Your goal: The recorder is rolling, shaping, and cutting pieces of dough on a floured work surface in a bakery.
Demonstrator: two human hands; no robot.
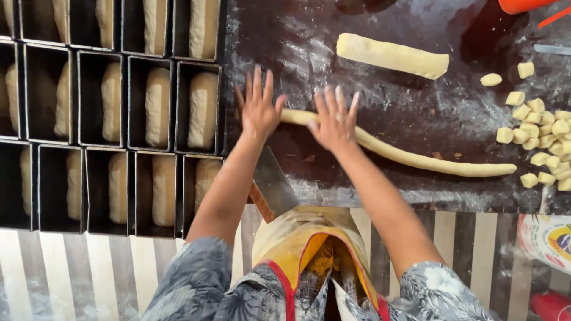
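A long thin rope of pale dough [416, 159] lies across the dark floured worktop [380, 77]. My left hand [259, 107] presses flat on the rope's left end, fingers spread. My right hand [334, 120] rests palm down on the rope just to the right, fingers also spread. A thicker, shorter dough log [392, 55] lies farther back on the worktop. Several small cut dough pieces [538, 134] are heaped at the right edge.
Black loaf tins with dough [157, 106] stand in rows on the left. A metal scraper with a wooden handle [272, 184] lies at the worktop's near edge. An orange object [523, 5] sits at the top right, a printed bag [546, 238] at the lower right.
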